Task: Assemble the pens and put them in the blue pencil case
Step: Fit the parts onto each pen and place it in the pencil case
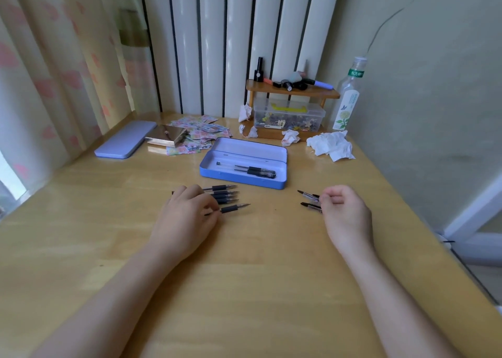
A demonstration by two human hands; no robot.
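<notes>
The blue pencil case (212,172) lies open at the table's middle, with two capped pens (254,171) inside. In front of it, several uncapped pens (224,194) lie in a row, tips pointing right. My left hand (187,211) rests over their back ends, and its fingertips pinch the nearest pen (233,208). To the right, pen caps (308,196) lie on the wood. My right hand (345,211) is curled over them, fingertips touching the caps; whether it grips one I cannot tell.
The case's lid (125,143) lies at the back left, beside a small metallic box (165,137) and scattered stickers (201,129). Crumpled tissues (330,145), a wooden shelf over a clear storage box (289,117), and a bottle (349,96) stand at the back right.
</notes>
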